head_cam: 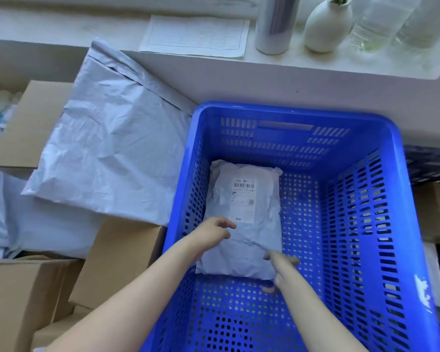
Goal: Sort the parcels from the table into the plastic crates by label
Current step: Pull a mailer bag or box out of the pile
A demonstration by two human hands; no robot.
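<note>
Cardboard boxes [23, 301] and crumpled grey mailing bags [107, 153] crowd the left, and just beside them stands the blue crate [366, 224], a grey labelled parcel [241, 212] lying flat on its floor. The left hand [215, 231] hovers at the parcel's left edge, fingers loose and slightly spread. The right hand [281, 270] has its fingers pinching the near right corner.
</note>
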